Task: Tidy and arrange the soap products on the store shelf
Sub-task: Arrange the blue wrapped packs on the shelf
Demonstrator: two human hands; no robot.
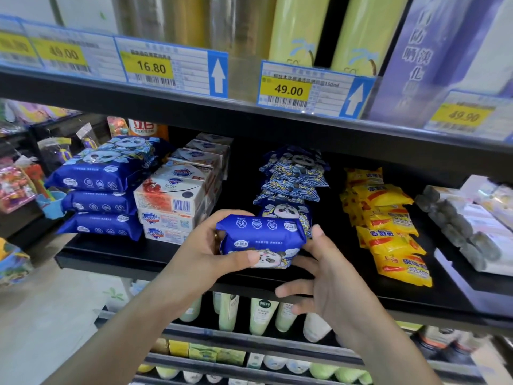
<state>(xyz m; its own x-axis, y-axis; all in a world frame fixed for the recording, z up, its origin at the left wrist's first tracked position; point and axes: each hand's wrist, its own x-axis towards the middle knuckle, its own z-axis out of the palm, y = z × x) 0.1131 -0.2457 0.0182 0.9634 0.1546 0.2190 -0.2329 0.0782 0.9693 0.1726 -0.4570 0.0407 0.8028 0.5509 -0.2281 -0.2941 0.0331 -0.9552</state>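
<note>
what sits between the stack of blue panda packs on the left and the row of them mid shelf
Stacked Safeguard soap boxes beside the left stack, then a bare strip of black shelf before the row; the head view shows it.

**Where Things Sit**

On the black metal shelf, 3 blue plastic panda packs sit stacked at the left. Just right of them stand white cardboard soap boxes. A row of small blue panda packs runs back in the middle. Before it, a blue plastic soap pack sits between the left hand and right hand. Further right lie yellow plastic soap packs.
</note>
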